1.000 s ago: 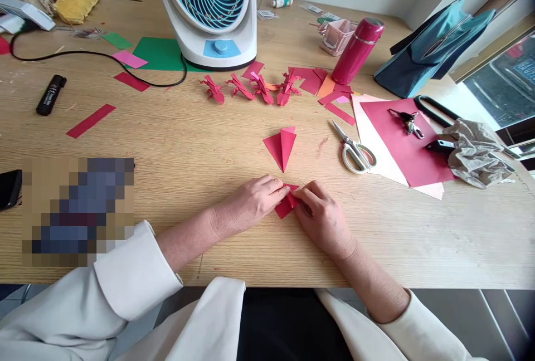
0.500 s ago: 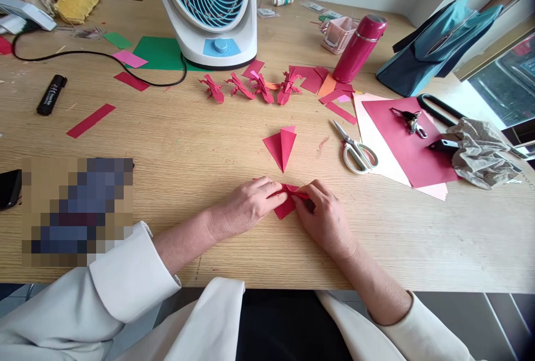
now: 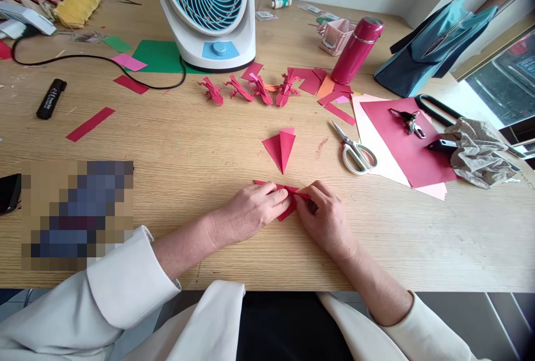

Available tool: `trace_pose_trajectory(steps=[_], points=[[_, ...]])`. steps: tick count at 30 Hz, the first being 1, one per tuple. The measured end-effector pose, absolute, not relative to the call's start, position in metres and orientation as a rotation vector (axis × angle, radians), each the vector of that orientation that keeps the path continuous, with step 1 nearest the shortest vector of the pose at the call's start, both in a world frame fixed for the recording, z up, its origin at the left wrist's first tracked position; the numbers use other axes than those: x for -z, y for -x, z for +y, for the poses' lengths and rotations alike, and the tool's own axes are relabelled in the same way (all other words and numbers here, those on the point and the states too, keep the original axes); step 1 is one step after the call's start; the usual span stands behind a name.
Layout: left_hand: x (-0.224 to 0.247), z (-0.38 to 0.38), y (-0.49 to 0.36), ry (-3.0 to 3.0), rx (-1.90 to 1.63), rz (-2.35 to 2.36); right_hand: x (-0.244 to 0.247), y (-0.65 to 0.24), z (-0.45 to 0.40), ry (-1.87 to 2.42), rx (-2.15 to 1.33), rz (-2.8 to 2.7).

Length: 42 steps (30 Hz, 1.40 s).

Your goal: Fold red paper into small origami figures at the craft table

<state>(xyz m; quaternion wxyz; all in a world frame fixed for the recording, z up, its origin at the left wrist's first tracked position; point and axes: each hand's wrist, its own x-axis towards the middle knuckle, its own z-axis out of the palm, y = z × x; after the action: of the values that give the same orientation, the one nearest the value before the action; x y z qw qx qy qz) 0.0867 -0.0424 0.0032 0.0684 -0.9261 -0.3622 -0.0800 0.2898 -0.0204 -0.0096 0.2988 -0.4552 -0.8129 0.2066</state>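
A sheet of red paper (image 3: 286,214), partly folded, lies on the table under both hands. My left hand (image 3: 259,208) presses on it with its fingers together, covering its left and middle parts. Between thumb and fingers, my right hand (image 3: 322,210) pinches a raised fold at the paper's right side. Just beyond the hands rests a second folded red paper (image 3: 282,148), shaped like a kite with its point toward me. Farther back, several small red folded paper figures (image 3: 262,91) stand in a row.
White-handled scissors (image 3: 355,155) lie right of the folded paper. A fan (image 3: 219,52), a pink flask (image 3: 358,52) and a teal bag (image 3: 426,52) stand behind. Red and white sheets (image 3: 388,127) are at the right. A black marker (image 3: 50,99) and paper strips lie left.
My left hand's fingers have slid slightly right across the red paper, baring its upper left edge. My right hand keeps its pinch in nearly the same place.
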Motion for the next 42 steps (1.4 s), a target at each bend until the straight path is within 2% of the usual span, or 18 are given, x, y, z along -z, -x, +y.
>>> trace_pose_trajectory(steps=[19,42], points=[[0.009,-0.042,-0.082,2.748,0.411,-1.147,0.011,-0.301,-0.023,0.825,-0.563,-2.325],[0.010,-0.041,-0.082,2.789,0.459,-1.193,0.013,-0.306,-0.020,0.715,-0.587,-2.440]])
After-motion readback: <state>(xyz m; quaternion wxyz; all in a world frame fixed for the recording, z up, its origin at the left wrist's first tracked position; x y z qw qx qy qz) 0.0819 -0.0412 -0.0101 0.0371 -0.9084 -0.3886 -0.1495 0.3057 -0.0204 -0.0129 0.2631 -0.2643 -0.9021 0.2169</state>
